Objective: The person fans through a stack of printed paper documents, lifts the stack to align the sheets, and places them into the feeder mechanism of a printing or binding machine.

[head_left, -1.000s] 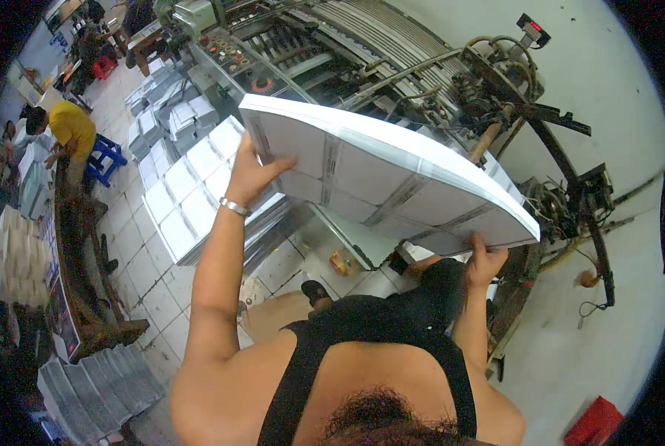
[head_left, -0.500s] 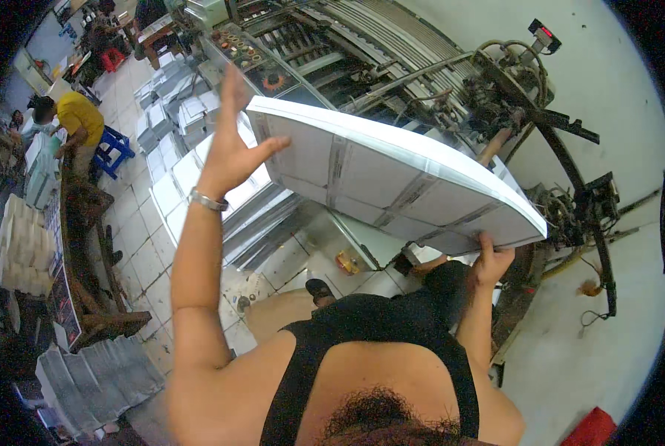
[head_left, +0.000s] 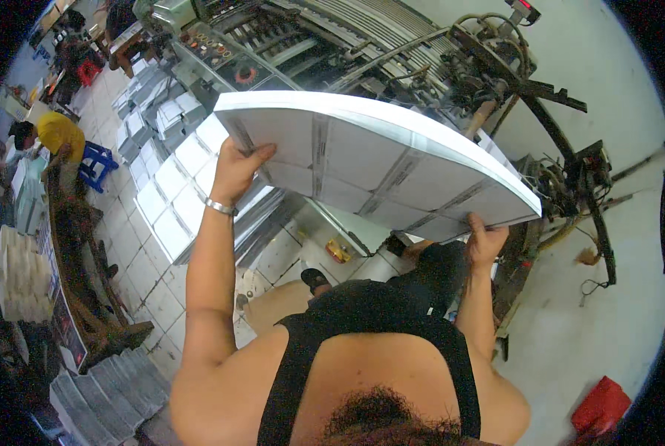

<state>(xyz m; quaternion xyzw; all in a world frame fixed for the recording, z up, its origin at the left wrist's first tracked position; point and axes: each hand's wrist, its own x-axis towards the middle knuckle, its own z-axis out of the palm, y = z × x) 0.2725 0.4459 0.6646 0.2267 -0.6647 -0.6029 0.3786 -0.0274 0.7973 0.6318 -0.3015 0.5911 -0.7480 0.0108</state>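
Note:
A thick stack of large white printed sheets [head_left: 392, 160] is held up in front of me, tilted, its underside facing the camera. My left hand [head_left: 237, 169] grips the stack's left edge, thumb over the underside; a metal bracelet sits on that wrist. My right hand [head_left: 485, 242] holds the lower right edge from below. Behind the stack stands a big printing machine [head_left: 392, 44] with rollers and hoses.
A pallet of white printed sheets [head_left: 180, 193] lies on the tiled floor to the left. A person in a yellow shirt [head_left: 53, 137] works near a blue stool [head_left: 98, 163]. Paper piles [head_left: 102, 390] sit lower left. A red box [head_left: 604, 405] is lower right.
My left hand, which was spread open beside the stack half a second ago, has closed on its left edge. The stack has shifted a little lower and more level.

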